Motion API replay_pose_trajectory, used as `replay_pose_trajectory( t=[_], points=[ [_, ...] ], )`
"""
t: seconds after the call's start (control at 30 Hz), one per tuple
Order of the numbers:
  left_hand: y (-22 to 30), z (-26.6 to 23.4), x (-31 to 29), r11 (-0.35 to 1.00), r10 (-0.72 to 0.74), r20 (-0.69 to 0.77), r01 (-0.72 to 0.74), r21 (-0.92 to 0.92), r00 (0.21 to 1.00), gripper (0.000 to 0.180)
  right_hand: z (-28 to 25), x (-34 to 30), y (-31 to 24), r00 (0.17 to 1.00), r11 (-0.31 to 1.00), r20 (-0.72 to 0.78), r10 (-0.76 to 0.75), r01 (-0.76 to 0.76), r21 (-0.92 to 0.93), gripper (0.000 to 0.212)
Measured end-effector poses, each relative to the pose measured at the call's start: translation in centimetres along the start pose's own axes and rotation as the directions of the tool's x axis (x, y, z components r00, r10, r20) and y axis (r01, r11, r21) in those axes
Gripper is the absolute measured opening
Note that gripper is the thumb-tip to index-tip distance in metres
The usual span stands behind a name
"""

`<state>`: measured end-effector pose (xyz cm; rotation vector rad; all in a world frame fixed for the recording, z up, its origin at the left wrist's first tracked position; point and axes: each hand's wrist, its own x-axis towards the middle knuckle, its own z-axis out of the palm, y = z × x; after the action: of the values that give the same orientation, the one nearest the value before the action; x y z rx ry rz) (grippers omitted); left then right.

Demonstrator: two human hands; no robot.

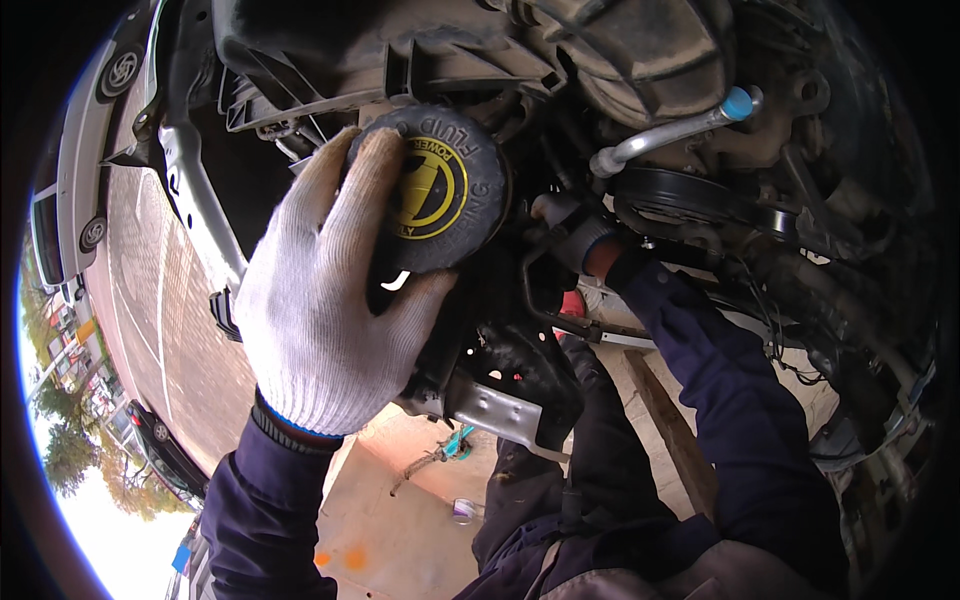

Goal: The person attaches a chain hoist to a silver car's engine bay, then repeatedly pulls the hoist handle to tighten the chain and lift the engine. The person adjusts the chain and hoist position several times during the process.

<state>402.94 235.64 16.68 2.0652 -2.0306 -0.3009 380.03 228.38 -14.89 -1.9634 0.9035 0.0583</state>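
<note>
A round black reservoir cap (485,205) with a yellow emblem and a ribbed rim sits high among the engine parts. My left hand (325,280), in a white knitted glove, spans it, with the fingers over the left rim and the thumb at the lower edge. To the right of the cap and lower down, my right hand (580,232) reaches in among dark hoses and brackets. Its glove looks dark and soiled. Those fingers curl around something, but their tips and what they hold are hidden in shadow. A bent black rod or tube (530,285) runs just beneath that hand.
Overhead hangs a dusty dark housing (450,60). A silver pipe with a blue cap (738,104) juts out above a black pulley (670,190). Below are a metal bracket (495,410), a wooden beam (675,430) and a small cup (463,511). Parked vehicles stand at left.
</note>
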Motion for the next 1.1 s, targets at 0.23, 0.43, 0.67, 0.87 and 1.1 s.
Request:
replay_pose_trajectory(
  t=[0.23, 0.43, 0.67, 0.87, 1.1],
  points=[
    [-0.1, 0.0, 0.0, 1.000, 0.012, -0.004, -0.012, -0.002, 1.000, 0.090, -0.1, -0.1, -0.4, 0.999, 0.997, -0.025, -0.027, 0.025, -0.071, 0.037],
    [0.1, 0.2, 0.1, 1.000, 0.011, -0.009, -0.011, -0.002, 1.000, 0.089, -1.5, 0.0, -1.6, 0.994, 0.986, 0.086, 0.070, -0.056, -0.158, 0.052],
    [-0.1, 0.4, 0.0, 0.999, 0.019, -0.015, -0.020, -0.040, 1.000, 0.087, -0.8, 0.6, -2.6, 0.979, 0.970, 0.071, 0.193, -0.179, -0.162, 0.073],
    [-0.3, 0.3, 0.0, 0.998, 0.030, -0.014, -0.031, -0.048, 0.999, 0.086, -0.6, 1.4, -1.9, 0.980, 0.979, 0.105, 0.170, -0.156, -0.127, 0.075],
    [-0.5, 0.4, 0.1, 0.998, 0.048, -0.027, -0.049, -0.040, 0.999, 0.085, 0.1, 1.5, -0.7, 0.996, 0.982, 0.086, 0.029, -0.013, -0.187, 0.060]
  ],
)
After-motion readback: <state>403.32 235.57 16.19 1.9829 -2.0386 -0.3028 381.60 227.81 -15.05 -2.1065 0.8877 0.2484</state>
